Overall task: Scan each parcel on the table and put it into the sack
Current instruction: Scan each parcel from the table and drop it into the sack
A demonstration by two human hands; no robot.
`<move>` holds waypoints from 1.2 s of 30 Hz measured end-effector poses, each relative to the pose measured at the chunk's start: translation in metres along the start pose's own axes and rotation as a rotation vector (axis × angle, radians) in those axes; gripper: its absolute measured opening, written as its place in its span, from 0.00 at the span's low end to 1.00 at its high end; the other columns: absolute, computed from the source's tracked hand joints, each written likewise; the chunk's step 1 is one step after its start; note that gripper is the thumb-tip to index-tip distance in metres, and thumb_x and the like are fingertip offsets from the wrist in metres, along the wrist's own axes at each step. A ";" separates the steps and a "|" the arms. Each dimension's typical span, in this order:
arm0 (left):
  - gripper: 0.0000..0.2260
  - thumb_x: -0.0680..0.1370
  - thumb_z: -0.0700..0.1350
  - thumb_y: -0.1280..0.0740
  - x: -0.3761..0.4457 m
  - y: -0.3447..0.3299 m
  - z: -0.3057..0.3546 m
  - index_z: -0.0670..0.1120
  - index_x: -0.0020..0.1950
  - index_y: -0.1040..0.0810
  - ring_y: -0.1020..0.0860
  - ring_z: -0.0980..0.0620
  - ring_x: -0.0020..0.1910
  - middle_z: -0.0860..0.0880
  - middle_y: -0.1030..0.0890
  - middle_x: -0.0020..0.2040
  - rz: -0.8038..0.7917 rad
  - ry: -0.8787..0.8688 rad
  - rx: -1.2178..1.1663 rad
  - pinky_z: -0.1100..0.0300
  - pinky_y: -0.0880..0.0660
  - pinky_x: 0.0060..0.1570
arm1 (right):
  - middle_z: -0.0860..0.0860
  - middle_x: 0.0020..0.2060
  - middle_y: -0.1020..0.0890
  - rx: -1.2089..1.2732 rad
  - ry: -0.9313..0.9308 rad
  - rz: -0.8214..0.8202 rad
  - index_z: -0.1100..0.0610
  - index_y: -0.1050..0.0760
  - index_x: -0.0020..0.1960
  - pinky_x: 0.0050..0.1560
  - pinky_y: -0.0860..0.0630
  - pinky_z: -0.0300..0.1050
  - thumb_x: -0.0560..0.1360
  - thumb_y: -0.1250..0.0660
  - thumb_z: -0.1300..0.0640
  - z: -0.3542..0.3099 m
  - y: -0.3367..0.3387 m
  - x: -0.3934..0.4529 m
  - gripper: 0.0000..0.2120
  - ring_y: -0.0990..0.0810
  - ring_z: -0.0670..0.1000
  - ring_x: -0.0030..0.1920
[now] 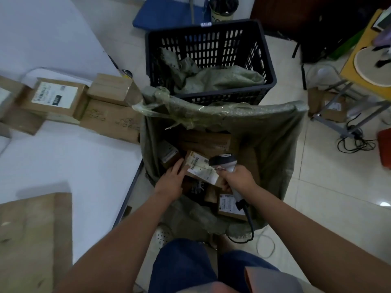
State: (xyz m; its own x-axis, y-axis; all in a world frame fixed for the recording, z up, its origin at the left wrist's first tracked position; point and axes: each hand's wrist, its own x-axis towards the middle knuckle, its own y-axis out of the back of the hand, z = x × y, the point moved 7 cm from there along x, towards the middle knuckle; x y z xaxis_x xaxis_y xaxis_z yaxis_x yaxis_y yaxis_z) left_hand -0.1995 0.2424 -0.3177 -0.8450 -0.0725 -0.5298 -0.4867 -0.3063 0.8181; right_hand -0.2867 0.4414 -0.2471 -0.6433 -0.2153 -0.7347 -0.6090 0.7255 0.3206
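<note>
While the right hand point(237, 178) grips the scanner point(225, 163) over the sack point(275, 132), the left hand point(171, 178), fingers straight, touches a labelled parcel point(201, 169) inside the sack.

Dim, even indoor light with a bluish cast. A bright glare spot sits on the glossy floor tiles point(385, 204) at the right. Soft shadows lie on the white table point(63, 157). Wide-angle bending curves the edges; corners and foreground look smeared and blurry.
</note>
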 end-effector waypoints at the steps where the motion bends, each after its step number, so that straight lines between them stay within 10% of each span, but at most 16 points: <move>1: 0.39 0.77 0.44 0.31 -0.008 0.003 -0.001 0.51 0.81 0.51 0.43 0.44 0.77 0.49 0.59 0.81 0.023 -0.010 -0.017 0.52 0.36 0.73 | 0.54 0.32 0.17 0.001 0.023 -0.018 0.60 0.21 0.45 0.37 0.21 0.44 0.77 0.31 0.51 -0.010 -0.006 -0.004 0.12 0.19 0.49 0.30; 14: 0.21 0.82 0.43 0.38 -0.123 0.107 -0.137 0.49 0.75 0.32 0.31 0.47 0.71 0.50 0.43 0.80 0.244 0.012 -0.112 0.53 0.29 0.66 | 0.55 0.29 0.19 -0.051 0.307 -0.208 0.60 0.22 0.38 0.37 0.19 0.48 0.75 0.29 0.54 -0.187 -0.134 -0.061 0.12 0.20 0.52 0.30; 29: 0.26 0.80 0.44 0.35 -0.091 0.210 -0.289 0.47 0.76 0.37 0.41 0.46 0.76 0.46 0.40 0.78 0.396 0.143 0.035 0.51 0.46 0.76 | 0.59 0.29 0.19 0.087 0.346 -0.042 0.62 0.23 0.36 0.39 0.20 0.51 0.75 0.29 0.51 -0.284 -0.215 -0.039 0.16 0.20 0.55 0.29; 36: 0.36 0.80 0.45 0.36 -0.037 0.191 -0.252 0.49 0.82 0.54 0.57 0.47 0.80 0.48 0.59 0.82 0.166 -0.100 0.228 0.44 0.54 0.78 | 0.57 0.29 0.20 0.185 0.233 0.091 0.62 0.22 0.37 0.35 0.22 0.47 0.75 0.28 0.53 -0.264 -0.209 -0.030 0.14 0.21 0.54 0.28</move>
State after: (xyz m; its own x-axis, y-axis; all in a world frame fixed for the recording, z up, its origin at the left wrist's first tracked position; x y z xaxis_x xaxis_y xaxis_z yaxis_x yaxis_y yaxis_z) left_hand -0.2056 -0.0523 -0.1982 -0.9295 -0.0062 -0.3689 -0.3674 -0.0761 0.9270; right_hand -0.2629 0.1238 -0.1342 -0.7935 -0.2724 -0.5442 -0.4627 0.8509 0.2488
